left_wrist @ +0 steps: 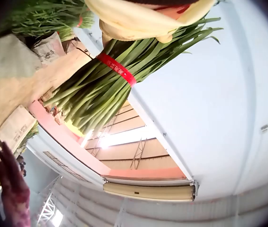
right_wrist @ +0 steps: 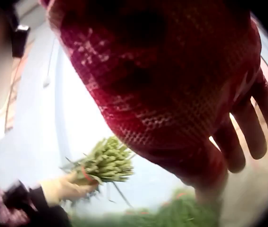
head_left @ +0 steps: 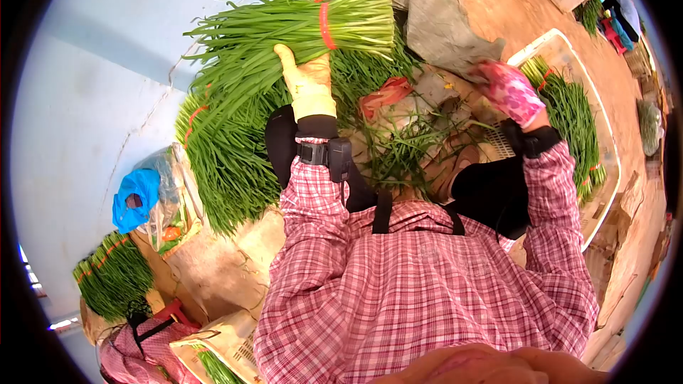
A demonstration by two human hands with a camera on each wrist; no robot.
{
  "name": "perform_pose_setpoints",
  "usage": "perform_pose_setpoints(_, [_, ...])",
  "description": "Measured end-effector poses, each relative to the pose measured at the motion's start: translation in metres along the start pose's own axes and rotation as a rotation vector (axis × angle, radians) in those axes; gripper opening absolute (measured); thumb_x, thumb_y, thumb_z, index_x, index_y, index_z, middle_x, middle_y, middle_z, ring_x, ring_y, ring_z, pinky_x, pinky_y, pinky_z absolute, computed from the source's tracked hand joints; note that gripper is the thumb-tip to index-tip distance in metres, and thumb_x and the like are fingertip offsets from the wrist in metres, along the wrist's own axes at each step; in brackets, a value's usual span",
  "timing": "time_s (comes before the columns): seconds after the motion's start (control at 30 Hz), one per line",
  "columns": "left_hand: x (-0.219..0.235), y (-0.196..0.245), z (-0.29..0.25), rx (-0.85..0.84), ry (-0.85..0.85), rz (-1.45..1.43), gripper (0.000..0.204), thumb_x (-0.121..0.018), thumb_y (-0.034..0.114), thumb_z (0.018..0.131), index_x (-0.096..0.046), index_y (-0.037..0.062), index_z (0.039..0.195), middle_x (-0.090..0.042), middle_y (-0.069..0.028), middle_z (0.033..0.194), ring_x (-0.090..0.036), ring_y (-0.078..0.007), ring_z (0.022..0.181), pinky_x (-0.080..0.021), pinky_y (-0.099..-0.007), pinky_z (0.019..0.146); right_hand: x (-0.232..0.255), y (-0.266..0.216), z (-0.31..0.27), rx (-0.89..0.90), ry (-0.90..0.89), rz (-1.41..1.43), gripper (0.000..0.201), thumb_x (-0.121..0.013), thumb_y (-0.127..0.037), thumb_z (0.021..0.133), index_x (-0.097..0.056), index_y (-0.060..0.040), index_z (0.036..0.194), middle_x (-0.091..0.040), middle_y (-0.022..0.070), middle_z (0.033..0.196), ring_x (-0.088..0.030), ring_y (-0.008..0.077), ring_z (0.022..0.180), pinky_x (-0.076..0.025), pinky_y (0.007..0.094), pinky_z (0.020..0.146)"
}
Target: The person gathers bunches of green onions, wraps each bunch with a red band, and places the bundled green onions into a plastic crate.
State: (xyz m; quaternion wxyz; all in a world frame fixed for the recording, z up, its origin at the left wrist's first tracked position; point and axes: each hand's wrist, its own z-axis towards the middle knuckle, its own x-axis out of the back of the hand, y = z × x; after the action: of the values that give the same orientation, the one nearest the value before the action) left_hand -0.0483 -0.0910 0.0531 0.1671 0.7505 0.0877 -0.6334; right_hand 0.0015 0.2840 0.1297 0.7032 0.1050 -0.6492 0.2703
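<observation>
A thick bundle of garlic chives (head_left: 363, 20), bound by a red band (head_left: 326, 26), is gripped from below by my left hand (head_left: 311, 85) in a yellow glove. Its pale cut ends point right and its green leaves spread left; the glove curls against the leaves in the left wrist view. My right hand (head_left: 511, 92), in a pink patterned glove, hovers beside the grey sheet (head_left: 445, 32). In the right wrist view its fingers (right_wrist: 250, 127) hang fairly straight and apart, holding nothing. More banded chives (head_left: 231, 163) are heaped under and left of the held bundle.
At right a white crate (head_left: 617, 156) contains chive bundles (head_left: 569, 114). Loose leaves (head_left: 402, 149) and a red scrap (head_left: 384, 96) litter the ground between the knees. A blue plastic bag (head_left: 135, 199) stands at left against the pale wall (head_left: 92, 92). Another bundle (head_left: 114, 274) lies lower left.
</observation>
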Motion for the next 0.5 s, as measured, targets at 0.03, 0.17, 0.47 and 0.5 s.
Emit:
perform_pose_setpoints(0.03, [0.003,-0.001,0.004,0.073,0.062,-0.036,0.076,-0.084,0.036,0.077,-0.049,0.0045,0.137,-0.060,-0.0085,0.128,-0.059,-0.0238,0.099,-0.051,-0.0409,0.087,-0.006,-0.013,0.014,-0.010,0.005,0.268,0.031,-0.064,-0.014,0.090,-0.064,-0.0049,0.119,-0.067,0.0166,0.108,-0.064,0.0335,0.103,-0.051,0.0392,0.087])
perform_pose_setpoints(0.17, [0.023,0.018,0.028,0.511,0.302,-0.196,0.095,-0.091,0.046,0.063,-0.050,-0.0002,0.135,-0.059,-0.0029,0.103,-0.039,-0.0087,0.063,-0.037,-0.0218,0.049,-0.028,-0.075,0.060,-0.157,0.204,0.764,0.043,-0.073,-0.020,0.088,-0.062,0.0007,0.124,-0.072,0.0144,0.106,-0.069,0.0223,0.092,-0.054,0.0334,0.081])
perform_pose_setpoints(0.47, [0.044,0.008,0.030,0.587,0.025,-0.116,0.081,-0.087,0.048,0.069,-0.053,0.0028,0.127,-0.063,-0.0035,0.100,-0.042,-0.0114,0.070,-0.042,-0.0256,0.059,-0.044,-0.126,0.076,-0.292,0.476,1.057,0.027,-0.078,-0.022,0.084,-0.070,-0.0025,0.102,-0.072,0.0070,0.087,-0.063,0.0098,0.074,-0.051,0.0266,0.069])
perform_pose_setpoints(0.5, [0.044,0.008,0.031,0.594,-0.005,-0.119,0.078,-0.085,0.048,0.071,-0.054,0.0036,0.127,-0.064,-0.0032,0.105,-0.047,-0.0135,0.077,-0.045,-0.0284,0.067,-0.042,-0.128,0.077,-0.318,0.461,1.082,0.025,-0.077,-0.022,0.085,-0.070,-0.0029,0.101,-0.072,0.0071,0.086,-0.062,0.0102,0.072,-0.050,0.0270,0.067])
